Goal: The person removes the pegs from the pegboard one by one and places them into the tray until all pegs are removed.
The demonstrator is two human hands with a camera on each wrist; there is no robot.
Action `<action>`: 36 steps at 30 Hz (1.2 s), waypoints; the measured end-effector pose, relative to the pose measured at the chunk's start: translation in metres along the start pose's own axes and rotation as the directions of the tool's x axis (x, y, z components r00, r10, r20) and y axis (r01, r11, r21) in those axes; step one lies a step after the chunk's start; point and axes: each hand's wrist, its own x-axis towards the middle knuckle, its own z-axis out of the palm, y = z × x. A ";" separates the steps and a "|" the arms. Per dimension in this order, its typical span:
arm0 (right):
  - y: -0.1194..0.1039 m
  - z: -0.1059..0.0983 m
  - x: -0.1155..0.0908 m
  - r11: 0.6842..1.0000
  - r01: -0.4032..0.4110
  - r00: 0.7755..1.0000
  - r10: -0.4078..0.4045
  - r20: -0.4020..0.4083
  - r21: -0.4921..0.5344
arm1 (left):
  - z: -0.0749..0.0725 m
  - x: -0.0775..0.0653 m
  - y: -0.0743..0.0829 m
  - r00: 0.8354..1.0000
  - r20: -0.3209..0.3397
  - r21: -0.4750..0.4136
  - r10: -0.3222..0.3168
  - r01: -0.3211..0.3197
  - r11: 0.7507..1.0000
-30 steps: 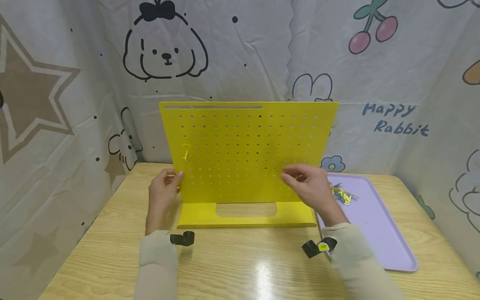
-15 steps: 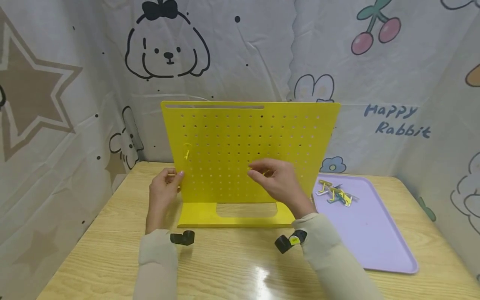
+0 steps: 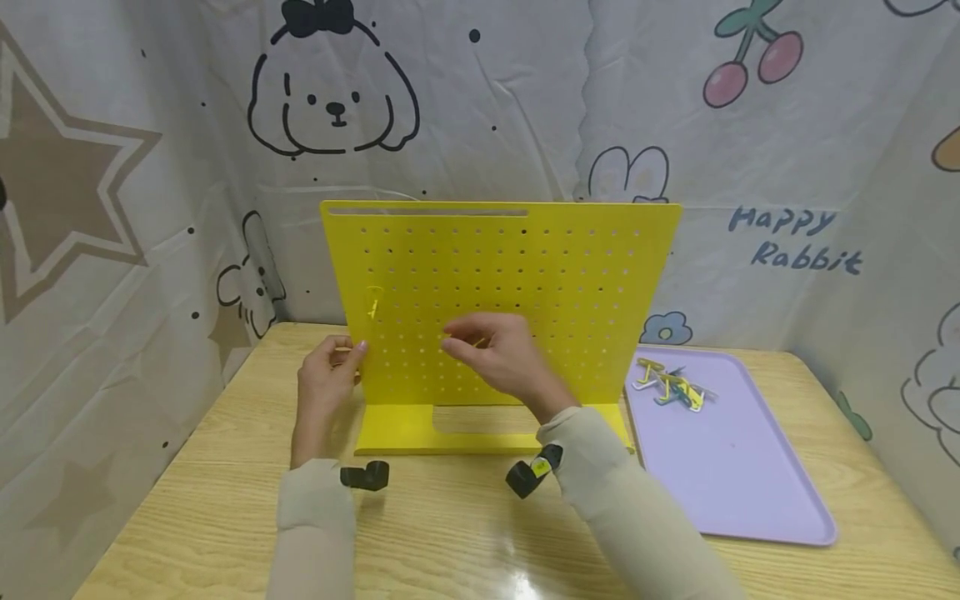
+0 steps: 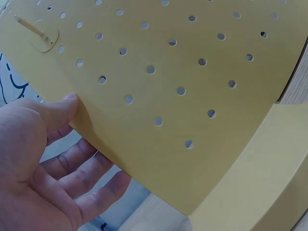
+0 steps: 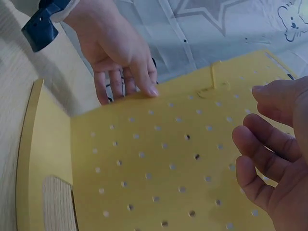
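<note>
An upright yellow pegboard (image 3: 480, 271) stands on its bent foot. My left hand (image 3: 327, 375) grips its left edge, thumb on the front and fingers behind, as the left wrist view shows. Above that thumb, a yellow hook (image 4: 36, 31) with a round base sits on the board. My right hand (image 3: 491, 350) is in front of the board's middle, fingers curled, thumb and forefinger tips close together in the head view. In the right wrist view, yellow board shows between thumb and fingers (image 5: 248, 139); I cannot tell whether they hold a small yellow piece.
To the right of the board lies a lilac tray (image 3: 742, 467) with a small pile of yellow, white and green hooks (image 3: 678, 390) near its far left corner. Both stand on a wooden table (image 3: 420, 525). A printed curtain (image 3: 487, 100) hangs behind.
My right hand has moved left across the front of the board, from its right part to the middle, uncovering the hooks on the tray. My left hand has stayed at the left edge.
</note>
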 end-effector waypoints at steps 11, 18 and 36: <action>-0.010 0.032 0.028 1.000 0.005 0.999 -0.005 0.034 -0.012 | 0.000 0.001 0.001 1.000 0.000 -0.009 -0.008 0.008 1.000; -0.015 0.047 0.042 0.999 -0.030 0.999 0.031 0.043 -0.023 | 0.000 0.002 -0.002 1.000 0.007 -0.018 0.002 -0.002 1.000; -0.025 0.070 0.062 0.997 -0.031 0.999 0.032 0.011 -0.064 | 0.003 0.003 -0.003 1.000 -0.003 -0.037 0.005 -0.005 0.999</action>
